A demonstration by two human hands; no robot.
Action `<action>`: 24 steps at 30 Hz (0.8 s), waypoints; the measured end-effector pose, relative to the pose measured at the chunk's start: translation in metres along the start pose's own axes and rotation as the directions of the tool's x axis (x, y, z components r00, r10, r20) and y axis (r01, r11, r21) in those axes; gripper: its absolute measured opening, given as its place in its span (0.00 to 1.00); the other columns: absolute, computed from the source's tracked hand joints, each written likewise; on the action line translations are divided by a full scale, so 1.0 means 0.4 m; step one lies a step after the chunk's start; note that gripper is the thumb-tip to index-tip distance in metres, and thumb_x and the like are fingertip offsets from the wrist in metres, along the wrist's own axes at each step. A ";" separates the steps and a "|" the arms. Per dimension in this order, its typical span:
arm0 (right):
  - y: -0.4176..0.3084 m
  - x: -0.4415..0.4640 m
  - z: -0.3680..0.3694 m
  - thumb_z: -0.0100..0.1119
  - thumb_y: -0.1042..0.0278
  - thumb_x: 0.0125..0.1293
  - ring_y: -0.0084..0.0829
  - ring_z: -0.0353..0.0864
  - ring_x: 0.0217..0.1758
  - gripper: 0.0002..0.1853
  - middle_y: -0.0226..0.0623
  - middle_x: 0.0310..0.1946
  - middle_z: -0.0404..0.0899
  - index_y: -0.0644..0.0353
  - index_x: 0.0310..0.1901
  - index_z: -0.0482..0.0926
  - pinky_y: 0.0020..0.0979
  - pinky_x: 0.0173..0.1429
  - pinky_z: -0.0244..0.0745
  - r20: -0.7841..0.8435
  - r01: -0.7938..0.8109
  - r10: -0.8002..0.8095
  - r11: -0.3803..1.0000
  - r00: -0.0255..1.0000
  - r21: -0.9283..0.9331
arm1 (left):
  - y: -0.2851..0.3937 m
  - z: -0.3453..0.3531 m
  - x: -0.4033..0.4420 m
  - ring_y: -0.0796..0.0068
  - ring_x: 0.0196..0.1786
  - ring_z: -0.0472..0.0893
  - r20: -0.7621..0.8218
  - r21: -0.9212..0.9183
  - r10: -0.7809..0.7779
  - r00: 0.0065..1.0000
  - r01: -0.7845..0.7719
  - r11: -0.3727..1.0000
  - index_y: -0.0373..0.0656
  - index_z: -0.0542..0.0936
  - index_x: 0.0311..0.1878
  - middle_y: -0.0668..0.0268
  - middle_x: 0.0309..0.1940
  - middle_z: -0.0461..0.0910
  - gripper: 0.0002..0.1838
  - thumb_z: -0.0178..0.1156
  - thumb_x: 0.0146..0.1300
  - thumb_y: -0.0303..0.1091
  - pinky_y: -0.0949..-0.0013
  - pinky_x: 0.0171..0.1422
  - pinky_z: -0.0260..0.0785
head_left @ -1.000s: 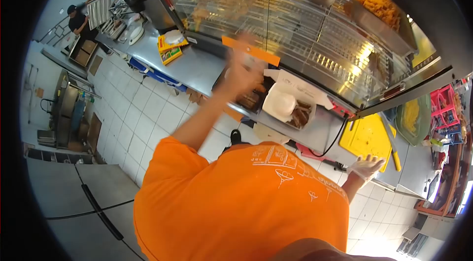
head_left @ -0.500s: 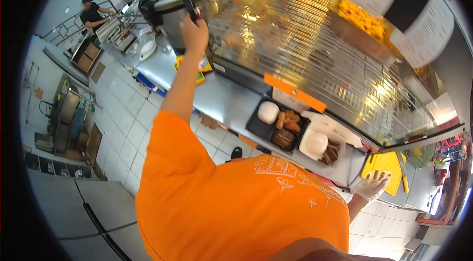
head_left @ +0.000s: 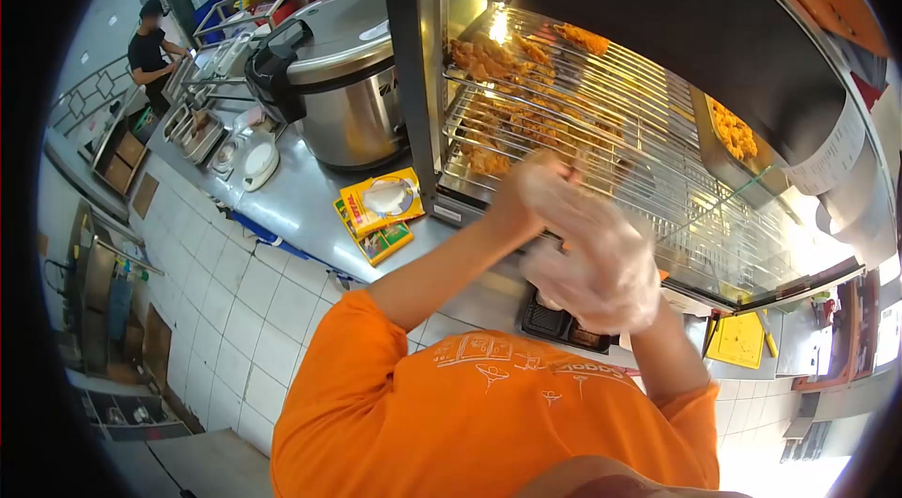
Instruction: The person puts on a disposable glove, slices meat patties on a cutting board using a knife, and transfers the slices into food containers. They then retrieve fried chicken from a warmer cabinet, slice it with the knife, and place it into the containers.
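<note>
In front of the lit food warming cabinet (head_left: 428,75), my two hands are close together and overlap in view. My left hand (head_left: 526,193), bare at the wrist, reaches up to the cabinet's front, its fingers partly hidden and blurred. A clear plastic glove covers my right hand (head_left: 601,263), which is smeared by motion and crosses over the left fingers. Behind them, fried chicken pieces (head_left: 489,58) lie on wire racks (head_left: 620,85). Below the glove, a black food tray (head_left: 545,315) shows in part on the counter; most of its contents are hidden.
A large rice cooker (head_left: 348,113) stands left of the cabinet, with yellow packets (head_left: 381,202) before it. A yellow cutting board (head_left: 736,340) and a knife (head_left: 769,334) lie at right. Further off, a co-worker (head_left: 150,56) stands at the far left counter.
My left hand has let go of the cabinet's dark upright handle and come right and down. My gloved right hand has risen from beside the cutting board to meet it. The view has shifted.
</note>
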State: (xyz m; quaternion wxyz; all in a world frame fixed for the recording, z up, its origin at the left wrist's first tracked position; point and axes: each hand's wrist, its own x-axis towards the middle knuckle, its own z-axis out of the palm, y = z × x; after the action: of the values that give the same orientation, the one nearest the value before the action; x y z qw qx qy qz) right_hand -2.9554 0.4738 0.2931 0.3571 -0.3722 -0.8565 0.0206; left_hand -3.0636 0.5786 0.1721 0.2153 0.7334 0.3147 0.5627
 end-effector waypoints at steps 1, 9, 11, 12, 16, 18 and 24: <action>-0.021 0.078 0.008 0.61 0.67 0.53 0.42 0.84 0.42 0.14 0.42 0.46 0.81 0.56 0.43 0.79 0.37 0.38 0.80 0.114 0.071 -0.057 0.990 0.992 -0.124 | 0.007 0.033 0.003 0.75 0.36 0.79 0.004 0.006 0.099 0.995 -0.099 0.995 0.39 0.77 0.39 0.65 0.32 0.78 0.06 0.64 0.64 0.29 0.70 0.41 0.74; 0.353 0.514 0.133 0.54 0.69 0.66 0.33 0.78 0.59 0.15 0.40 0.50 0.80 0.58 0.55 0.76 0.39 0.50 0.79 0.187 -0.208 0.696 0.441 0.693 -0.873 | 0.033 0.275 -0.014 0.56 0.47 0.79 0.492 -0.442 0.003 0.871 0.246 0.863 0.43 0.79 0.46 0.59 0.45 0.80 0.14 0.63 0.60 0.38 0.59 0.52 0.73; 0.429 0.533 0.107 0.53 0.69 0.67 0.33 0.78 0.57 0.14 0.40 0.49 0.80 0.58 0.54 0.75 0.38 0.50 0.79 0.071 -0.372 0.742 0.413 0.667 -0.831 | 0.050 0.286 -0.015 0.55 0.49 0.80 0.533 -0.528 -0.011 0.846 0.343 0.777 0.45 0.80 0.47 0.57 0.46 0.81 0.14 0.63 0.60 0.40 0.58 0.51 0.74; 0.455 0.533 0.095 0.53 0.68 0.67 0.33 0.78 0.57 0.14 0.39 0.49 0.80 0.58 0.53 0.75 0.38 0.50 0.80 0.020 -0.444 0.755 0.407 0.656 -0.799 | 0.055 0.286 -0.016 0.54 0.50 0.80 0.500 -0.523 0.011 0.866 0.291 0.801 0.46 0.81 0.47 0.57 0.46 0.81 0.15 0.63 0.59 0.41 0.58 0.50 0.74; 0.502 0.524 0.050 0.52 0.67 0.69 0.33 0.78 0.54 0.12 0.38 0.47 0.79 0.58 0.52 0.75 0.38 0.50 0.80 -0.171 -0.720 0.781 0.436 0.601 -0.540 | 0.004 0.356 -0.023 0.55 0.46 0.82 0.331 -0.130 0.255 0.908 -0.224 0.966 0.48 0.81 0.44 0.58 0.42 0.83 0.13 0.62 0.58 0.42 0.57 0.46 0.76; 0.507 0.515 0.031 0.51 0.67 0.69 0.33 0.78 0.53 0.11 0.37 0.46 0.79 0.58 0.51 0.75 0.37 0.49 0.80 -0.238 -0.843 0.812 0.484 0.533 -0.237 | -0.017 0.367 -0.030 0.56 0.43 0.83 0.367 -0.087 0.247 0.897 -0.231 0.969 0.48 0.82 0.41 0.59 0.39 0.84 0.12 0.62 0.58 0.42 0.58 0.43 0.76; 0.446 0.512 0.036 0.50 0.65 0.71 0.33 0.78 0.49 0.09 0.35 0.43 0.79 0.58 0.48 0.74 0.37 0.49 0.80 -0.168 -0.409 0.925 0.306 0.340 0.860 | -0.015 0.305 -0.027 0.56 0.40 0.84 0.407 -0.150 0.159 0.899 -0.106 0.983 0.46 0.82 0.38 0.60 0.35 0.84 0.11 0.60 0.59 0.41 0.60 0.37 0.76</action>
State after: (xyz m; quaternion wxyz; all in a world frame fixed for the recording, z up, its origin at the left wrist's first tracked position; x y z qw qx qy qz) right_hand -2.9490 0.7393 0.3509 0.6871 -0.5377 -0.3226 0.3670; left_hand -2.9495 0.5798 0.1273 0.2839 0.8416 0.1749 0.4249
